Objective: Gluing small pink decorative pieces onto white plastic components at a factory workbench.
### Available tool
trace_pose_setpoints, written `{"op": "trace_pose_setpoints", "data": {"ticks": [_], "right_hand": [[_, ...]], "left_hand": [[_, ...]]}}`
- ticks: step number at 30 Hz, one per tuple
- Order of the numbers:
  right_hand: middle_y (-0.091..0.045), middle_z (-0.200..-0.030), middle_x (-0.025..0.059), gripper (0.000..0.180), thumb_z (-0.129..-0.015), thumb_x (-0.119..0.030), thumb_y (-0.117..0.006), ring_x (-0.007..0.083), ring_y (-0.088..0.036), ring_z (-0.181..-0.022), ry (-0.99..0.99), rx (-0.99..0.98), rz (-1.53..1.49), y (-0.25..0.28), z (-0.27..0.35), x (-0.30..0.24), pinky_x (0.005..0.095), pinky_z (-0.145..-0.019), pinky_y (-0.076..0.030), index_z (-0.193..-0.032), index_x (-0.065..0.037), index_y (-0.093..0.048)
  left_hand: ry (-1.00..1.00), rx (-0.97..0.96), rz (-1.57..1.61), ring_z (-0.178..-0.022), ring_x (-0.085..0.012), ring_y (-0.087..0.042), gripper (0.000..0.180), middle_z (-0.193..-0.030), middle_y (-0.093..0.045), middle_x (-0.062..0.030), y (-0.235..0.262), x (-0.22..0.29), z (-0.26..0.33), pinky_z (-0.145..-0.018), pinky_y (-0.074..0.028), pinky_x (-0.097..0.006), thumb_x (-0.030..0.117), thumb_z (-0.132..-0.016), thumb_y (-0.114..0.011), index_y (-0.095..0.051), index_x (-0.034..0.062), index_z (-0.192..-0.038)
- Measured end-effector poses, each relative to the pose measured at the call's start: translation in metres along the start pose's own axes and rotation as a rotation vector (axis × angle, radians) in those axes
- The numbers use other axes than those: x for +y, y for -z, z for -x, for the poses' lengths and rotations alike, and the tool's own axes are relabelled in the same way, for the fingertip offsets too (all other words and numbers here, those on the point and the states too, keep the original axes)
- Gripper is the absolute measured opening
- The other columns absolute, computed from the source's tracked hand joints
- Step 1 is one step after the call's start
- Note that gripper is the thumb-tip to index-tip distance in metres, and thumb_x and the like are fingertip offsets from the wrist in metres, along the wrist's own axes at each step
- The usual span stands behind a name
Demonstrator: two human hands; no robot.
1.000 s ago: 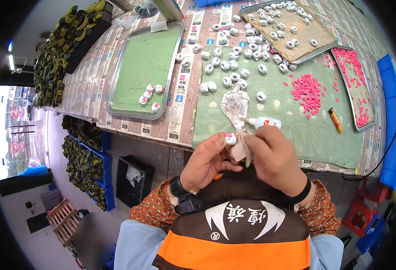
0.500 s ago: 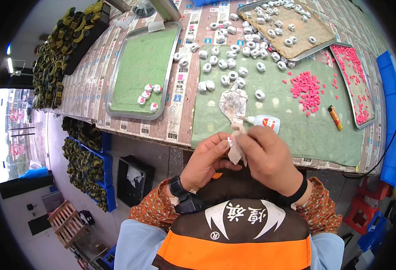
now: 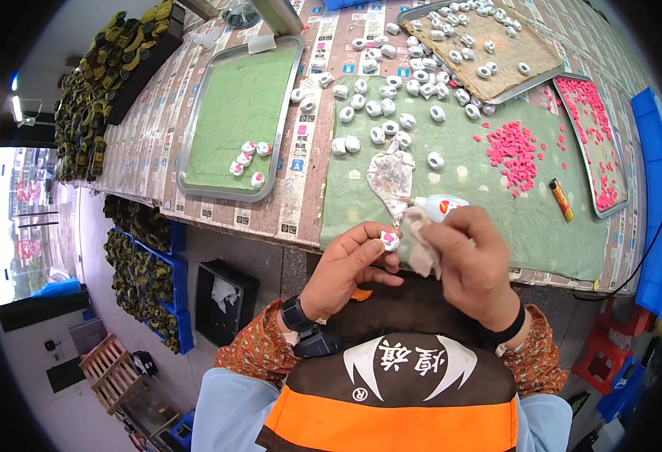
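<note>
Between the thumb and fingers of my left hand (image 3: 352,270) is a small white rounded piece with a pink patch (image 3: 390,241). To its right, my right hand (image 3: 472,264) pinches a crumpled, stained whitish cloth (image 3: 424,245), held apart from the piece. Just beyond my hands a white glue bottle (image 3: 438,205) lies on its side, nozzle pointing left. Next to it a stained white rag (image 3: 390,177) is spread on the green cloth (image 3: 527,226). Farther off are many white pieces with dark holes (image 3: 388,106), and to the right a pile of small pink bits (image 3: 513,157).
At left, a metal tray with a green lining (image 3: 229,113) holds several white-and-pink pieces (image 3: 245,159). A brown-lined tray (image 3: 489,45) with white pieces is at the far right. Near the right edge are an orange-yellow tube (image 3: 561,199), a tray of pink bits (image 3: 606,162) and blue bins (image 3: 655,196).
My right hand has moved right with the cloth, away from the white piece. The piece's pink patch now shows in my left hand, which has hardly moved.
</note>
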State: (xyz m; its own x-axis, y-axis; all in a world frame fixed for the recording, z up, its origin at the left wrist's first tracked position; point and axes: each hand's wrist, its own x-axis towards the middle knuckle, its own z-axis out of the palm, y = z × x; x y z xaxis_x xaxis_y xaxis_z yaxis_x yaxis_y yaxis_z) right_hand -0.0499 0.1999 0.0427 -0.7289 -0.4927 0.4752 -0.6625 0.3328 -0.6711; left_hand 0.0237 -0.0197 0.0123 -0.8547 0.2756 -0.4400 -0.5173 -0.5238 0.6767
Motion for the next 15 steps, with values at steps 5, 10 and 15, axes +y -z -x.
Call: {"op": "trace_pose_setpoints", "data": {"ticks": [5, 10, 15], "right_hand": [[-0.058, -0.098, 0.0101, 0.046, -0.072, -0.003, -0.074, 0.0272, -0.063, -0.082, 0.121, -0.125, 0.064, -0.016, 0.008, -0.005, 0.0383, -0.064, -0.053, -0.118, -0.004, -0.069], [-0.058, -0.097, 0.0107, 0.041, -0.072, -0.002, -0.073, 0.0286, -0.062, -0.081, 0.133, -0.14, 0.055, -0.018, 0.008, 0.001, 0.0385, -0.065, -0.053, -0.112, -0.003, -0.069], [-0.058, -0.095, 0.0113, 0.033, -0.073, 0.002, -0.072, 0.0291, -0.062, -0.078, 0.071, -0.127, 0.091, -0.013, 0.005, 0.004, 0.0385, -0.063, -0.052, -0.105, -0.005, -0.07]], "left_hand": [[0.008, 0.01, -0.028, -0.101, -0.0098, -0.066, 0.029, -0.111, -0.065, -0.0025, 0.0, -0.003, -0.001, -0.085, -0.062, -0.031, 0.026, -0.11, -0.053, -0.057, 0.0046, -0.129], [0.018, -0.028, 0.023, -0.099, -0.0108, -0.067, 0.028, -0.111, -0.066, -0.003, 0.004, -0.01, -0.002, -0.084, -0.061, -0.03, 0.027, -0.11, -0.053, -0.058, 0.0053, -0.127], [0.027, -0.038, 0.037, -0.099, -0.0108, -0.066, 0.028, -0.107, -0.064, -0.0028, 0.002, -0.01, 0.002, -0.088, -0.062, -0.033, 0.025, -0.109, -0.054, -0.058, 0.0048, -0.128]]}}
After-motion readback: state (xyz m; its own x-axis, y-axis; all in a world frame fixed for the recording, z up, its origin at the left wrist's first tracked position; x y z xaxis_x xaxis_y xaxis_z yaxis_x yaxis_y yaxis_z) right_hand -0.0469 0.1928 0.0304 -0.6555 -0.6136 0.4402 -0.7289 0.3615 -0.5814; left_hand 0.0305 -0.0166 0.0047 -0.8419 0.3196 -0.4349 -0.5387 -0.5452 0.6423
